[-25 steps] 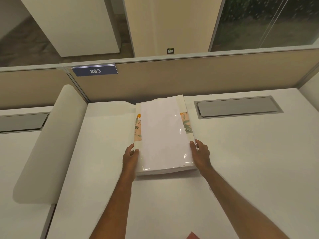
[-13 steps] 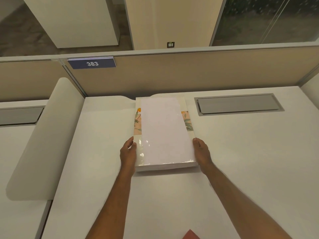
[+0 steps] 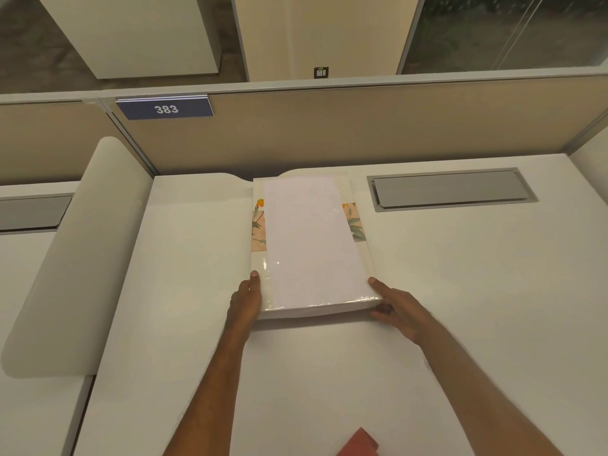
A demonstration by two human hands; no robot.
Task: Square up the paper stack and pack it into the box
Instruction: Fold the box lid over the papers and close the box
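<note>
A flat white box [image 3: 358, 258] with a floral band and glossy wrap lies on the white desk [image 3: 460, 291], its long side running away from me. A white paper stack [image 3: 309, 241] rests on top of it, edges roughly aligned. My left hand [image 3: 245, 299] presses against the box's near left side. My right hand [image 3: 396, 307] grips the near right corner, fingers under the edge, and that corner looks slightly raised off the desk.
A grey cable hatch [image 3: 450, 189] is set into the desk at the right. A beige partition [image 3: 362, 126] with a blue 383 sign [image 3: 164, 108] backs the desk. A curved white divider [image 3: 75, 258] stands left. A red item [image 3: 360, 444] peeks in at the bottom edge.
The paper stack has been straightened on the box. My right hand has slid from the right side to the near right corner; my left hand has barely shifted.
</note>
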